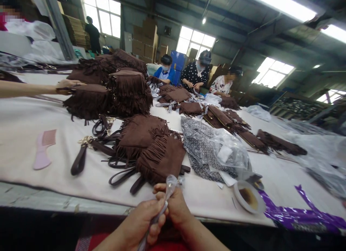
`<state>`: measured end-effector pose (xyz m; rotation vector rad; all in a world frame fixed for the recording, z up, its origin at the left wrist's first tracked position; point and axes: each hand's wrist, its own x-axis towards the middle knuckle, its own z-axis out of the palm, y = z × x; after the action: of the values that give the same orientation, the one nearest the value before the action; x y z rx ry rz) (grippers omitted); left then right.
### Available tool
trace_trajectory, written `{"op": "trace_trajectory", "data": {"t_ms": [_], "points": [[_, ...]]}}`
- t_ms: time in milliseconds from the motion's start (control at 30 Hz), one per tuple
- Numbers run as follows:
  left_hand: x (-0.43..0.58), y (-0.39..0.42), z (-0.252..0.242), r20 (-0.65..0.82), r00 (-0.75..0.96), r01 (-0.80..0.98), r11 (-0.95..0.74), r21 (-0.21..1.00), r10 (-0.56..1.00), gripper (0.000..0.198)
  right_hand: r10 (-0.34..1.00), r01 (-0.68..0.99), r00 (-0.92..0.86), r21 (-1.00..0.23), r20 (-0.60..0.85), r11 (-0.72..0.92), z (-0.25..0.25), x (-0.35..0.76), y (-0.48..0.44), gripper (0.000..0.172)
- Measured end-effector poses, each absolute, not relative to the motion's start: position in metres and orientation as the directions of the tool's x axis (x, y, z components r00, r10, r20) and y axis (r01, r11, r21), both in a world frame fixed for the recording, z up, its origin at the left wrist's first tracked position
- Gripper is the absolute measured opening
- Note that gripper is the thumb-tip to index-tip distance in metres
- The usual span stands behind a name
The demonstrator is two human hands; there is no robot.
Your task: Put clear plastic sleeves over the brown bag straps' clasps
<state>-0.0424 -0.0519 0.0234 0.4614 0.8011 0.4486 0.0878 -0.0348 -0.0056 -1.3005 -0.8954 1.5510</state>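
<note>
At the near table edge my left hand [146, 222] and my right hand [173, 204] are both closed on a thin clear plastic bag [169, 184], twisted or rolled into a strip. Its top pokes up above my right fingers. Just beyond my hands lies a brown fringed suede bag [162, 157] with dark straps [121, 171] spread over the white table cover [24, 135]. A second fringed bag [137, 130] lies behind it.
A pink comb [43, 150] lies left. A tape roll [247, 196], purple plastic [297, 215], clear bags [229, 150] and a patterned cloth [198, 146] lie right. Another person's arm [32, 88] reaches onto a pile of fringed bags [119, 88]. Several people work at the far end.
</note>
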Motion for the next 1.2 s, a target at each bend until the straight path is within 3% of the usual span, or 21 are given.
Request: {"op": "trace_trajectory", "data": {"t_ms": [67,133,233,333,400,467,567,633,700,867,1067,1200], "points": [[-0.041,-0.053,0.022,-0.511,0.523,-0.088,0.64,0.763,0.682,0.042,0.938,-0.092,-0.051,-0.933,-0.344,-0.347,-0.005,0.093,-0.032,0.022],[-0.042,-0.051,0.02,-0.447,0.444,0.052,0.476,0.878,0.777,0.041,0.95,0.126,-0.073,-0.948,-0.304,-0.293,0.0,0.104,-0.035,0.012],[-0.047,-0.046,0.016,-0.328,0.34,0.217,0.265,0.939,0.881,0.032,0.957,0.484,-0.109,-0.855,-0.27,-0.186,0.015,0.127,-0.047,0.017],[-0.051,-0.044,0.013,-0.161,0.314,0.342,0.047,0.939,0.936,0.027,0.987,0.642,-0.094,-0.765,-0.133,-0.042,0.039,0.143,-0.056,0.021],[-0.052,-0.045,0.012,-0.058,0.343,0.369,-0.078,0.926,0.937,0.023,0.982,0.669,-0.177,-0.724,0.063,0.166,0.054,0.146,-0.053,0.02],[-0.051,-0.047,0.01,0.016,0.365,0.39,-0.169,0.905,0.931,0.024,0.916,0.687,-0.337,-0.608,0.217,0.397,0.065,0.143,-0.043,0.027],[-0.052,-0.048,0.007,0.076,0.376,0.453,-0.254,0.855,0.923,0.025,0.799,0.708,-0.555,-0.373,0.231,0.6,0.069,0.135,-0.021,0.034],[-0.053,-0.048,0.005,0.099,0.377,0.493,-0.29,0.82,0.921,0.025,0.744,0.696,-0.642,-0.265,0.186,0.667,0.066,0.131,-0.009,0.024],[-0.054,-0.048,0.005,0.121,0.383,0.516,-0.321,0.794,0.916,0.025,0.695,0.664,-0.701,-0.209,0.161,0.718,0.064,0.129,-0.002,0.008],[-0.052,-0.045,0.008,0.092,0.371,0.538,-0.295,0.79,0.924,0.031,0.608,0.589,-0.769,-0.151,0.198,0.794,0.058,0.134,0.001,0.011],[-0.045,-0.044,0.01,0.046,0.309,0.535,-0.213,0.817,0.95,0.034,0.609,0.588,-0.773,-0.159,0.18,0.793,0.056,0.146,-0.009,0.009],[-0.048,-0.044,0.006,0.151,0.26,0.516,-0.27,0.813,0.954,0.032,0.675,0.661,-0.707,-0.141,0.21,0.737,0.061,0.158,-0.023,0.018]]}}
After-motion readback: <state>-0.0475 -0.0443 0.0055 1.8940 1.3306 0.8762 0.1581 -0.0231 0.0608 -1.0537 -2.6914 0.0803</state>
